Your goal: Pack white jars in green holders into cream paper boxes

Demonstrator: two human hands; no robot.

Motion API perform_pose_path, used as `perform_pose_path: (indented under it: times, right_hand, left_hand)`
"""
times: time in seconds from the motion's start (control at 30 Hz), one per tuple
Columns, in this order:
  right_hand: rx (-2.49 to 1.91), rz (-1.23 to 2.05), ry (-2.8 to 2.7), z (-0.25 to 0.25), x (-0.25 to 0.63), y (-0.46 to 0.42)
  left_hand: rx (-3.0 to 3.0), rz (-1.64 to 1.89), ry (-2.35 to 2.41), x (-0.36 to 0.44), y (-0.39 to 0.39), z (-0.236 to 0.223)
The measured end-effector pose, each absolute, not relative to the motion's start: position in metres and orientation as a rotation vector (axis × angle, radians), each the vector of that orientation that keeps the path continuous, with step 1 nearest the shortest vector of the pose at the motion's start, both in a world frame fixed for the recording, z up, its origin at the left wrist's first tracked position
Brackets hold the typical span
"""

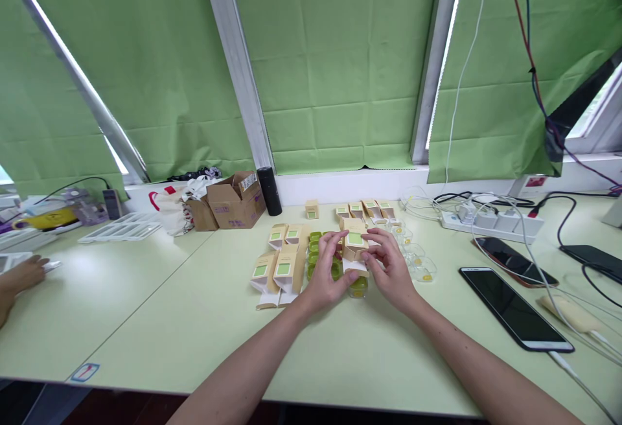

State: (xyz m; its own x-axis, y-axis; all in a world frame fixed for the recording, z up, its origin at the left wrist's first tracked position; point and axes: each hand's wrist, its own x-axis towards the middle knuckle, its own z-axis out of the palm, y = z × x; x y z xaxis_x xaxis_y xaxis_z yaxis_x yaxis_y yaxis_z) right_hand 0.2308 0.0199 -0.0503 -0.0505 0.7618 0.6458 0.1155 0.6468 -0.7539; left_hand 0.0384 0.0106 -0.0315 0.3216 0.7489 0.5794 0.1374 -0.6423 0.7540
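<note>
Between my two hands is a small tan paper box with a green label or window and an open white flap (354, 243). My left hand (328, 276) grips its left side, and my right hand (391, 268) has fingers on its right side. Below and behind the hands sit small green containers (313, 256), partly hidden by the left hand; another green container (358, 287) shows under the held box. Left of them stand several similar tan boxes (290, 268), some with flaps out. To the right lie several clear plastic cases (424, 271) with yellow spots.
More tan boxes (372, 210) stand farther back, near a lone box (311, 209). At left are a cardboard carton (238, 205), a black cylinder (269, 192), white trays (121, 227) and another person's hand (24, 275). Phones (515, 308), cables and a power strip (490, 223) lie right.
</note>
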Motion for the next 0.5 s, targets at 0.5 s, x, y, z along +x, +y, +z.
perform_pose_path:
  times: [0.5]
  right_hand:
    - [-0.696,0.660,-1.610,-0.0471,0.2327,0.0150]
  left_hand:
    - [1.841,1.385,0.810,0.0381,0.0154,-0.0336]
